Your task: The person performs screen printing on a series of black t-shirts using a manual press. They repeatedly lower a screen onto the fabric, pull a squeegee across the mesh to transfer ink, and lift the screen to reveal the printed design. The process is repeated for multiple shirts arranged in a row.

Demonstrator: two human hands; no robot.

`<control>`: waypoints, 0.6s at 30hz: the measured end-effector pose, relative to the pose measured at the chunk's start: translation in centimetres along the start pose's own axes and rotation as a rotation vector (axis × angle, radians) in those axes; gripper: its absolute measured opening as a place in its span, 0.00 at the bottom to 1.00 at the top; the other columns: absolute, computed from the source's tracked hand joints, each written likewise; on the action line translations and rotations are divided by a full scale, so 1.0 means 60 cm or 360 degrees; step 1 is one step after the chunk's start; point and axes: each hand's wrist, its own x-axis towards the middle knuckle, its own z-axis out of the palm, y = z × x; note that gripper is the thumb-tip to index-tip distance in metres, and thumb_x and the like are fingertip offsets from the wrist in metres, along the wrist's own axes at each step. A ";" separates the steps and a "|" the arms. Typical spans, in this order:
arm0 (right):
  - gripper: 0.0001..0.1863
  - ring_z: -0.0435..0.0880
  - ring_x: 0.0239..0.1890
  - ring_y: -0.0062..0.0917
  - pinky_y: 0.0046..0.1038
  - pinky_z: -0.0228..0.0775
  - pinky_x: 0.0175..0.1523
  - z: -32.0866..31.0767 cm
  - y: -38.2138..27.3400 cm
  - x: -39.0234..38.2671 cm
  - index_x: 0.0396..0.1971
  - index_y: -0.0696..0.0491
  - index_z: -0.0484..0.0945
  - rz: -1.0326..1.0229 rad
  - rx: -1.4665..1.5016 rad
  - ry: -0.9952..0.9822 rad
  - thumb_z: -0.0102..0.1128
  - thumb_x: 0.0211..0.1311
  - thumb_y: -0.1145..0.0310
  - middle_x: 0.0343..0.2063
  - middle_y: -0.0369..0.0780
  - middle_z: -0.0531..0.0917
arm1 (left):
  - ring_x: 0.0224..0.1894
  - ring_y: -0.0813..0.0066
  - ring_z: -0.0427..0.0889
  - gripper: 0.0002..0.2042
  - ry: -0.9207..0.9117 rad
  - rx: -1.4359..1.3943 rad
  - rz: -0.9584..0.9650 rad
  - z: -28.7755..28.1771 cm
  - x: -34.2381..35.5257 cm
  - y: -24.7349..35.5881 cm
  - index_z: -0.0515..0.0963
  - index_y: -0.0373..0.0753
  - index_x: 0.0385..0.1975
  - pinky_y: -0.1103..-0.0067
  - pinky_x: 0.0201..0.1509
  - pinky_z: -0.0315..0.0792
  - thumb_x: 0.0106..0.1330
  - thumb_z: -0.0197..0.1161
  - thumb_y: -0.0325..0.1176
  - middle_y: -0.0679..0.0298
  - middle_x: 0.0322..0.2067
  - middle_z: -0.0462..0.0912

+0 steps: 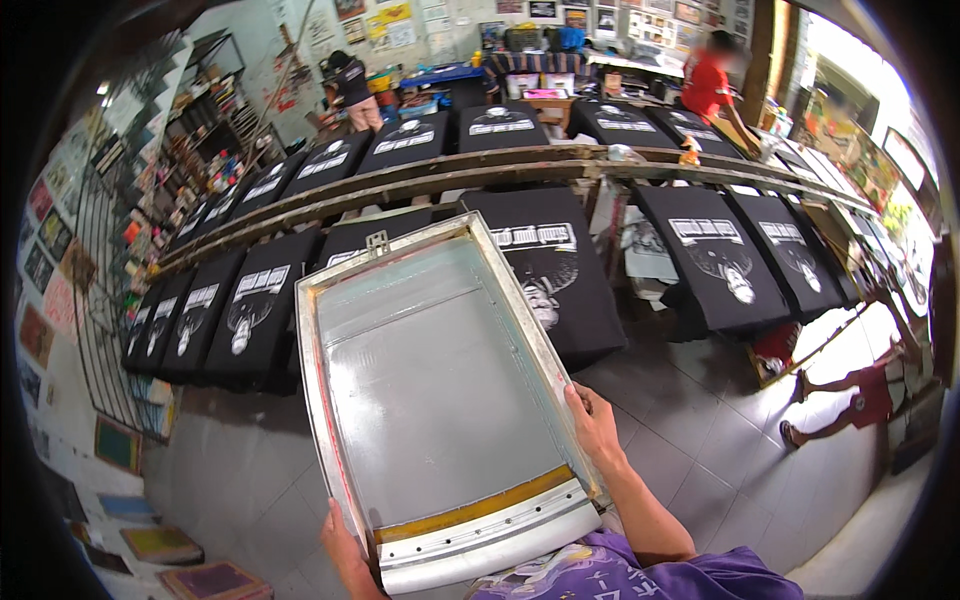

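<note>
I hold a screen printing frame point(321, 390) tilted in front of me, with a pale rim and grey mesh. My left hand point(347, 556) grips its lower left edge; the fingers underneath are hidden. Farther up the opposite side, my right hand point(594, 428) is closed round the right edge, thumb on top. A wide squeegee point(490, 535) with a silver holder and an amber blade lies across the near end of the frame. Just past the frame, a black T-shirt point(585, 290) with a white print is spread on a board, partly covered by the frame.
More printed black shirts point(255, 290) lie on boards in two rows, split by a wooden rail point(400, 190). A person in red point(706, 90) and a person in dark clothes point(352, 85) stand beyond. Coloured frames point(160, 545) lean at lower left. A person's legs point(840, 405) show at right.
</note>
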 end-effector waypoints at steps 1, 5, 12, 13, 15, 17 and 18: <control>0.40 0.83 0.59 0.39 0.35 0.70 0.65 -0.023 0.007 -0.002 0.63 0.65 0.77 0.0008 0.0021 0.0050 0.58 0.72 0.40 0.54 0.55 0.85 | 0.44 0.67 0.83 0.31 -0.0068 0.0068 0.0032 0.014 0.000 0.009 0.83 0.26 0.53 0.71 0.54 0.75 0.80 0.52 0.55 0.55 0.43 0.88; 0.39 0.83 0.57 0.36 0.35 0.70 0.64 -0.118 0.040 -0.004 0.63 0.66 0.76 -0.0060 0.0151 0.0271 0.58 0.72 0.41 0.54 0.54 0.85 | 0.51 0.65 0.82 0.31 -0.0292 0.0089 0.0247 0.085 -0.013 0.034 0.80 0.26 0.59 0.71 0.60 0.72 0.80 0.52 0.55 0.52 0.50 0.87; 0.38 0.84 0.52 0.34 0.35 0.73 0.60 -0.334 0.093 -0.056 0.63 0.63 0.77 0.0041 0.0215 0.0508 0.59 0.72 0.41 0.51 0.51 0.86 | 0.62 0.67 0.77 0.30 -0.0522 0.0140 0.0327 0.220 -0.157 0.079 0.72 0.27 0.68 0.73 0.69 0.66 0.80 0.55 0.49 0.52 0.61 0.81; 0.37 0.85 0.49 0.32 0.33 0.74 0.56 -0.364 0.112 -0.063 0.62 0.61 0.78 -0.0035 0.0223 0.0578 0.60 0.71 0.42 0.46 0.50 0.87 | 0.62 0.67 0.77 0.29 -0.0594 0.0118 0.0340 0.239 -0.178 0.072 0.72 0.27 0.68 0.74 0.70 0.65 0.80 0.55 0.48 0.52 0.61 0.81; 0.36 0.85 0.46 0.30 0.32 0.74 0.53 -0.426 0.117 -0.092 0.62 0.61 0.78 0.0073 0.0247 0.0604 0.60 0.71 0.42 0.43 0.49 0.87 | 0.63 0.68 0.77 0.28 -0.0692 0.0076 0.0365 0.277 -0.220 0.060 0.73 0.27 0.67 0.75 0.70 0.65 0.80 0.55 0.47 0.53 0.62 0.80; 0.36 0.84 0.40 0.25 0.29 0.74 0.48 -0.481 0.136 -0.098 0.61 0.60 0.79 0.0076 0.0259 0.0668 0.61 0.71 0.42 0.38 0.46 0.87 | 0.63 0.68 0.77 0.29 -0.0758 0.0055 0.0393 0.310 -0.259 0.063 0.73 0.26 0.67 0.74 0.70 0.65 0.80 0.55 0.47 0.53 0.62 0.80; 0.35 0.84 0.40 0.24 0.28 0.74 0.47 -0.508 0.141 -0.102 0.62 0.60 0.79 0.0070 0.0263 0.0696 0.61 0.72 0.42 0.37 0.45 0.87 | 0.63 0.68 0.77 0.29 -0.0791 0.0044 0.0404 0.329 -0.282 0.069 0.73 0.26 0.67 0.74 0.70 0.65 0.80 0.55 0.47 0.53 0.62 0.80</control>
